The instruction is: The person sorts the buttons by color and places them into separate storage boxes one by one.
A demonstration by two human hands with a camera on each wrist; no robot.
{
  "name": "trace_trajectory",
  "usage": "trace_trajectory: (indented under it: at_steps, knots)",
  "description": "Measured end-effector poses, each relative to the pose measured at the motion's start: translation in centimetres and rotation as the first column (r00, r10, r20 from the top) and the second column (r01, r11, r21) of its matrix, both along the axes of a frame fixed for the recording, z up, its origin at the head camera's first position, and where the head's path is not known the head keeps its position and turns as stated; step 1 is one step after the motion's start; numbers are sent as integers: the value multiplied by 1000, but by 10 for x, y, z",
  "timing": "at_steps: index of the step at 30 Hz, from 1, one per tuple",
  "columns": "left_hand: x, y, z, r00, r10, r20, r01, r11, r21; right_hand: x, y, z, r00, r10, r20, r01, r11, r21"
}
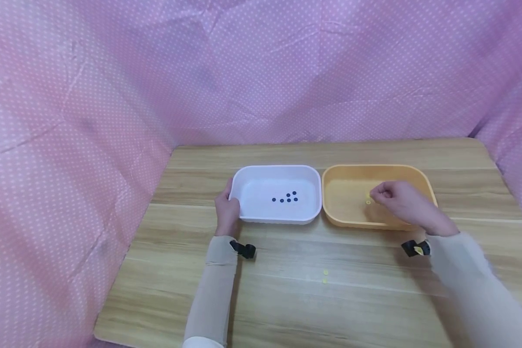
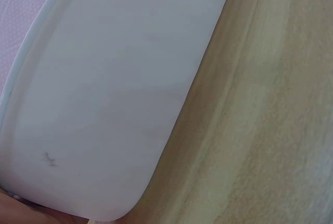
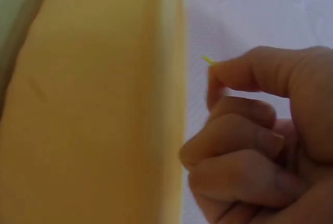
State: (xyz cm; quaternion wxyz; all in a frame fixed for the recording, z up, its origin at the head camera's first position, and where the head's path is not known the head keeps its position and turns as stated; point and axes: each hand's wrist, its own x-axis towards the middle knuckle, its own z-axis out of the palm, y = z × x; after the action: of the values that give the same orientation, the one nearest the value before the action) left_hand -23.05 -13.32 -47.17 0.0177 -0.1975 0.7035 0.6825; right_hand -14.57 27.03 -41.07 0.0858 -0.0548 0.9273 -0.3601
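Observation:
My left hand point(image 1: 228, 210) grips the left end of a white plastic tray point(image 1: 254, 186), thumb by the rim. Several small dark buttons point(image 1: 289, 200) lie on that tray's floor. Over the orange tray point(image 1: 343, 195), my right hand point(image 1: 402, 202) pinches a thin yellow button point(image 3: 207, 59) between thumb and index finger, with the other fingers curled in. Below those fingertips a yellow button point(image 1: 368, 203) lies on the orange tray's floor. The left wrist view mostly shows the white tray's outer wall point(image 2: 109, 78), with a bit of the hand at the bottom left.
Two yellow buttons point(image 1: 326, 272) lie on the wooden table point(image 1: 282, 299), in front of the trays and between my forearms. The trays stand side by side, ends close together. A pink dotted cloth point(image 1: 261, 72) hangs behind the table and along its sides.

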Motion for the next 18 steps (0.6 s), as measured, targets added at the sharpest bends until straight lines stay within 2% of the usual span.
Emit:
trace_trajectory:
  at_steps: [6,11,18]
  knots:
    - [-1,-1,1,1000,-2,10,2,1000,-14,-12,-3,-23,987,99,125,-104,994,34]
    - [-1,-1,2,1000,-7,25,8,999,-44,-15,-9,-29,983,142,116,-150,987,59]
    - [-1,-1,6,999,-18,36,21,996,-90,-22,-14,-32,983,120,140,-144,974,177]
